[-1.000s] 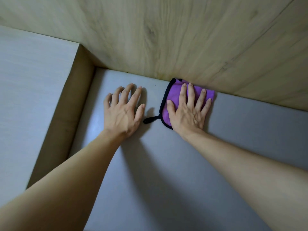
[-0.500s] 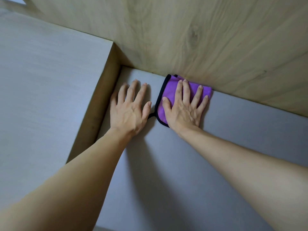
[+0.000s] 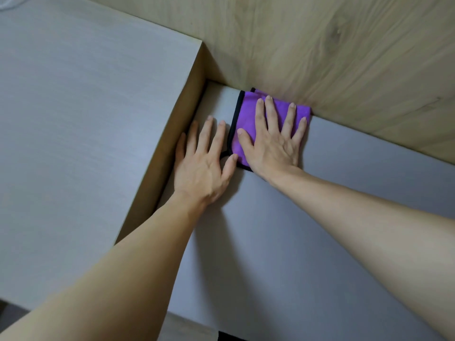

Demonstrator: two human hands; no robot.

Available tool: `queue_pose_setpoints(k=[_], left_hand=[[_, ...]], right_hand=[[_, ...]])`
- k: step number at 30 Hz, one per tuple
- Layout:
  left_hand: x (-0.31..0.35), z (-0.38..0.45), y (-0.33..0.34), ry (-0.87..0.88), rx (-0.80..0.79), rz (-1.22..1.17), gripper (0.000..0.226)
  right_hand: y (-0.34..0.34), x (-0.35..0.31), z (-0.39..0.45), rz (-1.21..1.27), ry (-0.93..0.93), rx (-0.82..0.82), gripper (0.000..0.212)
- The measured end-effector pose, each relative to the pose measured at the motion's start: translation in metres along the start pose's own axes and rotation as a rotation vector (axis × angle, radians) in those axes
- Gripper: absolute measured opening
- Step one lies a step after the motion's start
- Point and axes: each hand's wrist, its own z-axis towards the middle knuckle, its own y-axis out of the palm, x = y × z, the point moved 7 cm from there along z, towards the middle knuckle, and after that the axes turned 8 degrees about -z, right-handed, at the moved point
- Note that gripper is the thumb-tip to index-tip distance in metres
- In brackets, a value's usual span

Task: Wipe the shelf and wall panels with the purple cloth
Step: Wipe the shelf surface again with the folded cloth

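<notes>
A folded purple cloth [image 3: 246,112] with black trim lies flat on the grey shelf [image 3: 307,230], against the wooden wall panel [image 3: 332,50]. My right hand [image 3: 272,141] presses flat on the cloth with fingers spread straight. My left hand [image 3: 204,163] rests flat on the shelf just left of the cloth, its thumb touching the cloth's black loop. The left hand's little finger lies beside the tan side face [image 3: 172,134] of the raised block.
A raised grey surface [image 3: 73,119] fills the left, stepping down to the shelf at its tan side face. The shelf's front edge [image 3: 197,318] runs along the bottom. Open shelf stretches to the right of my right forearm.
Both hands and the cloth have slid left along the wall towards the inner corner; the left hand now sits close to the tan side face.
</notes>
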Motion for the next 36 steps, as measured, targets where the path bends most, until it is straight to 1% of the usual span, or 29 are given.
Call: queue_pose_setpoints(k=[4, 10, 17, 28, 36], left_hand=[[-0.005, -0.02, 0.003, -0.031, -0.003, 0.01, 0.072], [-0.003, -0.049, 0.009, -0.045, 0.003, 0.053, 0.07], [0.018, -0.079, 0.024, -0.06, 0.002, 0.045, 0.071], [0.04, -0.141, 0.046, -0.158, -0.018, 0.013, 0.074], [0.038, -0.181, 0.046, -0.147, -0.026, 0.036, 0.071]], right_hand=[[0.0, -0.001, -0.003, -0.006, -0.029, -0.008, 0.079], [0.002, 0.002, -0.018, -0.049, -0.146, 0.004, 0.078], [0.006, 0.005, -0.042, -0.072, -0.222, 0.014, 0.078], [0.015, 0.016, -0.107, -0.076, -0.307, 0.007, 0.077], [0.025, 0.022, -0.161, -0.095, -0.363, -0.008, 0.078]])
